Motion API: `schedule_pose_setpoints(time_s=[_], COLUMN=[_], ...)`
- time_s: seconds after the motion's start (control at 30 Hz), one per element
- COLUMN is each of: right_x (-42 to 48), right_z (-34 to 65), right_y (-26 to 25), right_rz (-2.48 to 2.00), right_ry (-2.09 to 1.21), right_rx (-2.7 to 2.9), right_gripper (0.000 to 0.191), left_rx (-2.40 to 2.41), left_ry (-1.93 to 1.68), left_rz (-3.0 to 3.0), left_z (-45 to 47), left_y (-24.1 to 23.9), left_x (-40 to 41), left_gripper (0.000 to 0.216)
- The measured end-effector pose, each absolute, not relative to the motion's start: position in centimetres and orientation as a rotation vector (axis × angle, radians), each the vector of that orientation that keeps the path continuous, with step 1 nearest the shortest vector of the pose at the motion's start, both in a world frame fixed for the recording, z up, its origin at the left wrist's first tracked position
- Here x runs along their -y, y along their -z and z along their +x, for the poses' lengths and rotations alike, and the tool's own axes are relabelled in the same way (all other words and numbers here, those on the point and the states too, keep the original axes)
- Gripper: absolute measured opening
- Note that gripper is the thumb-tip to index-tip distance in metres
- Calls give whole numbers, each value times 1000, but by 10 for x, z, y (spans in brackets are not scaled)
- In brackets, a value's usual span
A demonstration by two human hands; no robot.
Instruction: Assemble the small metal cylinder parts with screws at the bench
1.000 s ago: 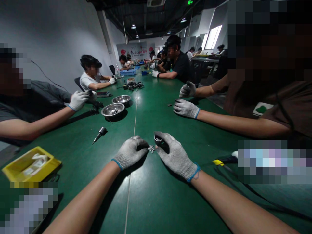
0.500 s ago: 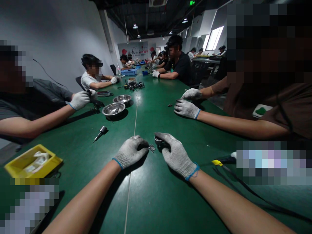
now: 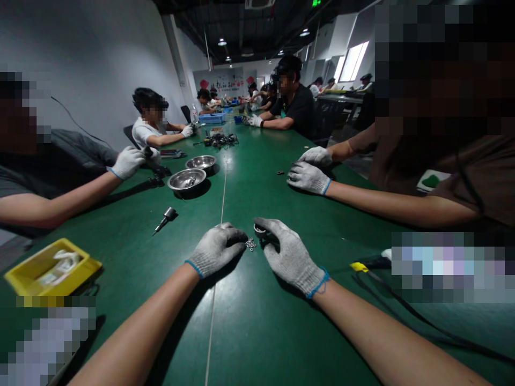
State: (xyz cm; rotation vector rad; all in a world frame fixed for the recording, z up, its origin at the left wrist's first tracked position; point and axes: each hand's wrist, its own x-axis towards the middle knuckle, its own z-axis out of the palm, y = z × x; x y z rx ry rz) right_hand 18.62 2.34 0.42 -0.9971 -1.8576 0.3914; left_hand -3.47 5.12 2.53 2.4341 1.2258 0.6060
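Both my hands wear pale knitted gloves with blue cuffs. My left hand (image 3: 217, 249) rests low over the table, its thumb and forefinger drawn together at the left edge of a small heap of metal rings (image 3: 251, 245), like nuts or washers. Whether a ring sits between those fingertips is too small to see. Just right of the heap, my right hand (image 3: 290, 254) grips a small round dark metal part (image 3: 259, 230) with an open, cup-like top. The thumb and fingers wrap its right side and hide its lower portion.
On the green table (image 3: 249, 321), a pointed metal tool (image 3: 164, 220) lies to the left. Beyond it stand two steel bowls (image 3: 187, 181). A yellow bin (image 3: 86, 262) is far left, a black cable (image 3: 426, 316) at right. A co-worker's gloved hands (image 3: 308, 177) rest at right.
My left fingertips have shifted slightly right, onto the edge of the heap. My right hand and the round part have moved very slightly left.
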Motion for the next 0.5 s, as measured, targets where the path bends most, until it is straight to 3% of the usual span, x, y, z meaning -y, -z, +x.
schedule_pose_setpoints(time_s=[0.5], right_x=[-22], right_z=[186], right_y=[-2], right_rz=[-983], right_ry=[-347], right_rx=[1860], right_gripper=[71], left_rx=[-1246], left_ry=[-613], left_rz=[2352], left_z=[-36], left_y=[-22], left_x=[-55], left_gripper=[19])
